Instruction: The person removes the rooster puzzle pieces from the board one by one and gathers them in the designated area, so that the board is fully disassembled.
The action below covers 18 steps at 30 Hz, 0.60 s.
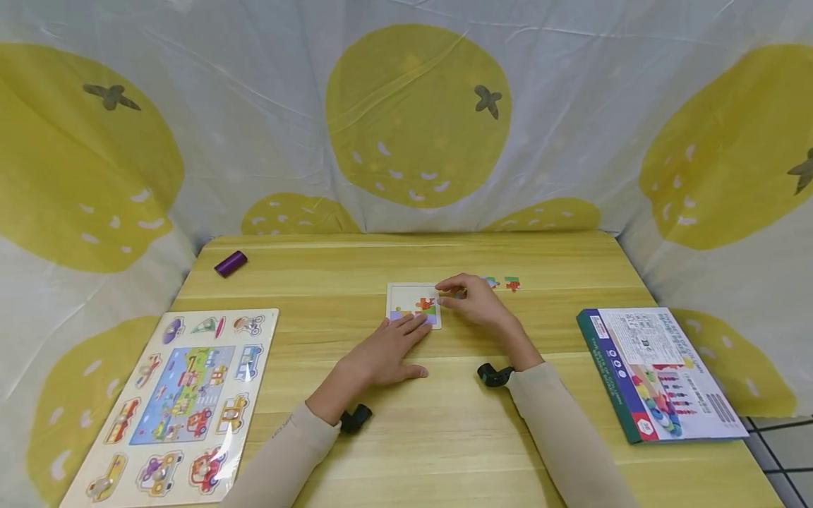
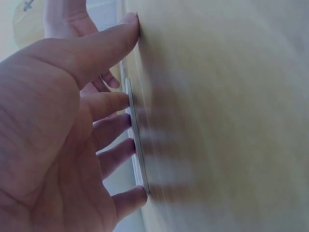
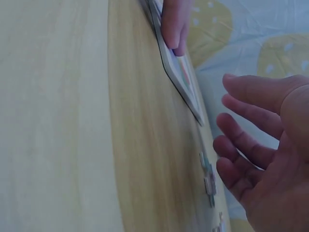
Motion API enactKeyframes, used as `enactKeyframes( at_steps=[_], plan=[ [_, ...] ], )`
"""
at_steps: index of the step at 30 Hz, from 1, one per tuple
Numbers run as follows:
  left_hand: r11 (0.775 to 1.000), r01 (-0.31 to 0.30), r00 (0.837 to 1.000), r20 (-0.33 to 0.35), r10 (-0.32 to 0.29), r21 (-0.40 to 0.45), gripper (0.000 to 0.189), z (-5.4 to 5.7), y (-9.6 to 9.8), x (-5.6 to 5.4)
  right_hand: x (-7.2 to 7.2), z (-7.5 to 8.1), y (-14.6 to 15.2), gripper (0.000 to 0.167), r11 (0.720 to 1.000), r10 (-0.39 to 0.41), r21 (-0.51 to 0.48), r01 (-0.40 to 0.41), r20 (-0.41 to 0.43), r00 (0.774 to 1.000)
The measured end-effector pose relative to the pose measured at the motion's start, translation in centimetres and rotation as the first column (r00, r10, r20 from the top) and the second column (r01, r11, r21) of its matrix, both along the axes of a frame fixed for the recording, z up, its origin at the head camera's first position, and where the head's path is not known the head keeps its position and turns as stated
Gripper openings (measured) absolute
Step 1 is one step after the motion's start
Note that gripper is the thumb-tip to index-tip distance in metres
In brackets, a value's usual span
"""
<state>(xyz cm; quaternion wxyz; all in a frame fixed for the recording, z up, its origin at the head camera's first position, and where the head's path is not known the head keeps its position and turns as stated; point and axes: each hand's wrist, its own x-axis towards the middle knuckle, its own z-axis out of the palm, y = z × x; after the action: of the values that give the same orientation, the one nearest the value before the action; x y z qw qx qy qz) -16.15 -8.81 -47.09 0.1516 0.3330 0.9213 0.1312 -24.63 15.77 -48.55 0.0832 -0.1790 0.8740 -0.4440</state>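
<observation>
A small square puzzle tray with a pale rim lies mid-table, with colourful jigsaw pieces fitted in its lower and right part. My left hand is spread flat at the tray's near side. Its fingertips rest on the near rim, while the thumb points away along the table. Just right of the tray hovers my right hand, fingers loosely bent, thumb apart from the index finger, nothing between them. Beyond it lie a loose red-and-green piece and others, partly hidden by that hand.
At the left lies a wooden vehicle peg puzzle board. A purple cylinder lies at the back left. On the right is a flat boxed set near the table's edge. A fruit-print cloth hangs behind the table.
</observation>
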Motion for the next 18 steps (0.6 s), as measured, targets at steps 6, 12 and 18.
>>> enactKeyframes(
  at_steps=[6, 12, 18],
  plan=[
    [1.000, 0.001, 1.000, -0.001, -0.001, -0.005, 0.086, 0.1, 0.0, 0.1, 0.1, 0.0, -0.7, 0.029, 0.999, 0.036, 0.036, -0.035, -0.016, 0.999],
    [1.000, 0.006, 1.000, -0.006, -0.006, -0.006, 0.086, 0.2, -0.1, 0.1, -0.1, -0.3, -1.1, 0.027, 0.996, 0.063, 0.065, -0.062, -0.021, 0.998],
    [1.000, 0.014, 1.000, -0.008, -0.014, 0.008, 0.085, 0.4, -0.1, 0.1, -0.2, -0.4, -1.5, 0.026, 0.994, 0.071, 0.083, -0.069, -0.019, 0.997]
  ],
)
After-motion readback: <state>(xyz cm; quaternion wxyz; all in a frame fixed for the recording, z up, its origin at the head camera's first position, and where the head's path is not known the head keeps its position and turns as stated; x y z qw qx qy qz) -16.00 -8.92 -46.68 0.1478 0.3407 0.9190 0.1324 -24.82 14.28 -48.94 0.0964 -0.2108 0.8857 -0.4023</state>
